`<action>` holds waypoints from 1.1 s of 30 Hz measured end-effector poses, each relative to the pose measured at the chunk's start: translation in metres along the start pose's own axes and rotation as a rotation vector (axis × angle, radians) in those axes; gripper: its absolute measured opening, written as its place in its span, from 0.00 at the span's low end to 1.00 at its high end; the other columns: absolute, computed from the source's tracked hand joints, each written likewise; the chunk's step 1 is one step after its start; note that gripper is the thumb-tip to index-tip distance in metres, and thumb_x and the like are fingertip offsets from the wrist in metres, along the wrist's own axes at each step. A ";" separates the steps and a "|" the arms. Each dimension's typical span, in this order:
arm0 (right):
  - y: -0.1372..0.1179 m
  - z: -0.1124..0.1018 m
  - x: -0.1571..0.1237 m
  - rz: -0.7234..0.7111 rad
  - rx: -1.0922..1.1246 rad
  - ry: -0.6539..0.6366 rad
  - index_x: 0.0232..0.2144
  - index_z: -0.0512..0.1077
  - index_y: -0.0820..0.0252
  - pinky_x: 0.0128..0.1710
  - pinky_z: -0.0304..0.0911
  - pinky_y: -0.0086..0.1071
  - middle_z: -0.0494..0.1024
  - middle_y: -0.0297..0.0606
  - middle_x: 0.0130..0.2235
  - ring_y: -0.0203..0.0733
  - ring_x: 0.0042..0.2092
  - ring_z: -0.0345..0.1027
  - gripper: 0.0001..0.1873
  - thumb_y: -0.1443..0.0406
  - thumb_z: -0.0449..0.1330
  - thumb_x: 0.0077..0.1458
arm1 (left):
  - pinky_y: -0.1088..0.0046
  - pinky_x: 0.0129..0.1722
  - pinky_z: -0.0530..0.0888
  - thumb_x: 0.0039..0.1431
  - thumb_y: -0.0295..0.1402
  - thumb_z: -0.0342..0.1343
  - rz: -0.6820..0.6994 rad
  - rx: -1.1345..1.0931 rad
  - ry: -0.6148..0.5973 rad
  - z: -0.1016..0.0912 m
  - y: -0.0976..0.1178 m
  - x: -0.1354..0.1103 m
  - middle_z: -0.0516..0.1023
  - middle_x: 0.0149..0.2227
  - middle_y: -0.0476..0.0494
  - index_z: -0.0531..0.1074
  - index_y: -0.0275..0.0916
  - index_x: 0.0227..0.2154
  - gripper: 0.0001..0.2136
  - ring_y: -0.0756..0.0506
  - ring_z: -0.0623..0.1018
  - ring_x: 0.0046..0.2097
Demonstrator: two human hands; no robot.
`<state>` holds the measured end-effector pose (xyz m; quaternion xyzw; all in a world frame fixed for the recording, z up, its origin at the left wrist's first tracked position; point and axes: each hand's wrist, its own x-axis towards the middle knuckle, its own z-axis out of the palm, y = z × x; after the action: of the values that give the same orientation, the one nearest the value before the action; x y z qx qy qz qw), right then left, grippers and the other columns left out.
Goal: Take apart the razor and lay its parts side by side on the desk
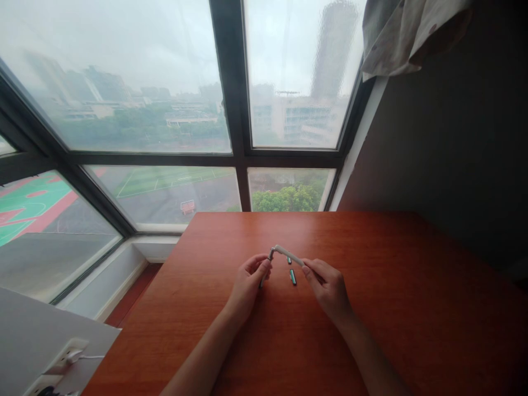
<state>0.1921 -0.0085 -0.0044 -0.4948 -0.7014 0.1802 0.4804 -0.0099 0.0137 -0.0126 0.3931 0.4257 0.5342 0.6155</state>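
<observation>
Both my hands meet over the middle of a reddish wooden table (371, 308). My right hand (328, 285) pinches the near end of a slim white remote-like body (289, 255), tilted up off the table. My left hand (249, 280) is closed on a thin grey strip (266, 270), seemingly its cover, which joins the white body's far end. Two small green batteries lie on the table between my hands: one (292, 276) near my right fingers, one (289, 260) partly hidden under the white body.
Large windows (165, 110) behind the table look out on buildings and sports fields. A dark wall (445, 154) lines the right side, with cloth (404, 33) hanging at the top. A white surface with a power socket and plugged cable (68, 355) sits at lower left.
</observation>
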 end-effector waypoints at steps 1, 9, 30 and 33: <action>0.000 0.000 0.000 0.002 -0.004 -0.001 0.39 0.76 0.60 0.28 0.58 0.29 0.73 0.37 0.27 0.39 0.28 0.66 0.13 0.62 0.53 0.61 | 0.78 0.28 0.65 0.49 0.40 0.65 -0.002 -0.003 0.000 0.000 0.000 0.000 0.73 0.27 0.48 0.75 0.36 0.36 0.15 0.53 0.70 0.28; 0.001 0.001 -0.001 -0.001 0.001 0.011 0.39 0.76 0.60 0.29 0.58 0.29 0.73 0.37 0.28 0.39 0.29 0.66 0.13 0.62 0.53 0.61 | 0.78 0.29 0.66 0.48 0.40 0.65 -0.005 -0.011 0.011 0.001 0.001 -0.001 0.73 0.27 0.47 0.75 0.35 0.36 0.16 0.52 0.70 0.29; 0.002 -0.001 -0.001 0.015 0.003 -0.012 0.39 0.76 0.61 0.29 0.58 0.29 0.73 0.37 0.28 0.39 0.29 0.66 0.13 0.62 0.53 0.61 | 0.78 0.29 0.66 0.49 0.40 0.65 0.002 -0.036 0.011 0.001 -0.001 0.000 0.73 0.28 0.47 0.75 0.35 0.36 0.15 0.52 0.70 0.29; 0.002 -0.001 -0.001 0.014 -0.013 -0.006 0.38 0.76 0.61 0.29 0.58 0.29 0.72 0.37 0.27 0.39 0.29 0.66 0.13 0.62 0.53 0.61 | 0.78 0.30 0.66 0.50 0.39 0.64 -0.003 -0.037 0.011 0.001 -0.002 0.000 0.73 0.28 0.47 0.75 0.36 0.36 0.14 0.52 0.70 0.29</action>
<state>0.1944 -0.0089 -0.0061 -0.5023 -0.7004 0.1803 0.4739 -0.0088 0.0137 -0.0141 0.3780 0.4196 0.5433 0.6212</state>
